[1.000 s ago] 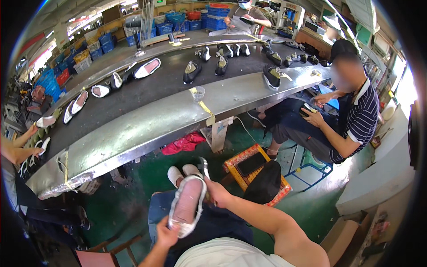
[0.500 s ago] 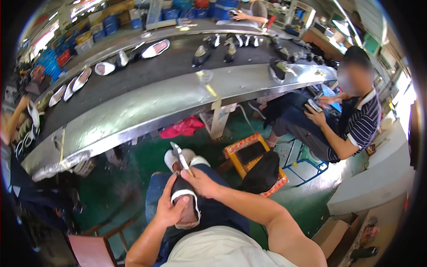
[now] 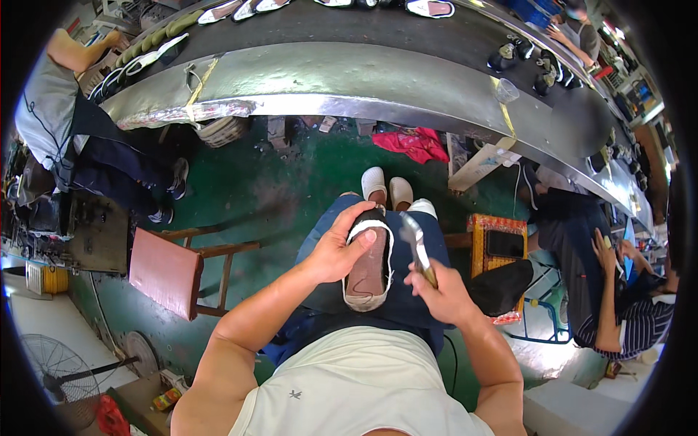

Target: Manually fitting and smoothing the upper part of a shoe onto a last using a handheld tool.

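A black shoe with a white-edged opening and brown insole rests over my lap, its toe pointing away from me. My left hand is wrapped round its front left side, with the thumb on the insole just inside the opening. To the shoe's right, my right hand is closed round the handle of a silvery metal tool with a curved head and brownish grip. Motion blurs the tool, so its exact kind does not show. A gap separates it from the shoe. The sole is hidden.
Ahead runs a metal-edged bench with several shoes on its dark belt. Left stand a pink-seated chair and a person. Right are an orange-framed stool, a black cloth and a seated person. A fan stands lower left.
My view has swung left and down. My right hand and the tool have moved away from the shoe's toe to its right side. The left hand still holds the shoe.
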`<state>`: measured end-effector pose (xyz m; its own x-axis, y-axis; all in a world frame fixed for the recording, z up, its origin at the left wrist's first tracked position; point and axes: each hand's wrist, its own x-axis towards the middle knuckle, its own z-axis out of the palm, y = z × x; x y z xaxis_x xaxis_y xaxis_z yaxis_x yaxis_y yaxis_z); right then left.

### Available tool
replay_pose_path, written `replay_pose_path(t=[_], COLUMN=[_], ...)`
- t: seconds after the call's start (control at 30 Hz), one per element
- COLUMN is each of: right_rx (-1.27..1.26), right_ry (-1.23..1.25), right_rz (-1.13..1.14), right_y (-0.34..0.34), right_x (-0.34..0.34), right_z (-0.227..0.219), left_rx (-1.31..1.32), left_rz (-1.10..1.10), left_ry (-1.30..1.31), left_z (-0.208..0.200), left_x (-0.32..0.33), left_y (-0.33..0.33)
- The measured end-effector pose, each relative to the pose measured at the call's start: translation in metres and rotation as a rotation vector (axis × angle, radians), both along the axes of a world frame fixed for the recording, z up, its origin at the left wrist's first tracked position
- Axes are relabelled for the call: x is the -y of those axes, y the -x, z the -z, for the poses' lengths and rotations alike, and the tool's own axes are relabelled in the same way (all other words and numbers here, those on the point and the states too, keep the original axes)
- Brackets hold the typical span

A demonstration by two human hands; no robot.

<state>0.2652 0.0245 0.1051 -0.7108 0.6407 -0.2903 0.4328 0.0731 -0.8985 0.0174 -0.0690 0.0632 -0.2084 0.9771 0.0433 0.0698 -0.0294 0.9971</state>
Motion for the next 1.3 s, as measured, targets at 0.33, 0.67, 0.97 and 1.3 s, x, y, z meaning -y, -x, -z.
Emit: replay_pose_path(t=[0.33, 0.67, 0.97, 1.3], right_rx=[0.039, 0.106, 0.045, -0.099], right_ry=[-0.052, -0.081, -0.171, -0.009], right_rz=[-0.273, -0.264, -0.350, -0.835], right_y=[0.016, 0.028, 0.032, -0.004], right_x=[-0.010, -0.023, -0.032, -0.038], right_z=[-0.020, 0.045, 0.009, -0.042], left_rx=[0.081, -0.067, -0.065, -0.501], left_rz=[0.061, -0.012, -0.063, 0.107], left_ry=[0.003, 0.058, -0.102, -0.490], left_z=[0.014, 0.044, 0.017, -0.048], left_x=[-0.011, -0.019, -0.011, 0.038], left_y=[0.004, 0.017, 0.024, 0.008])
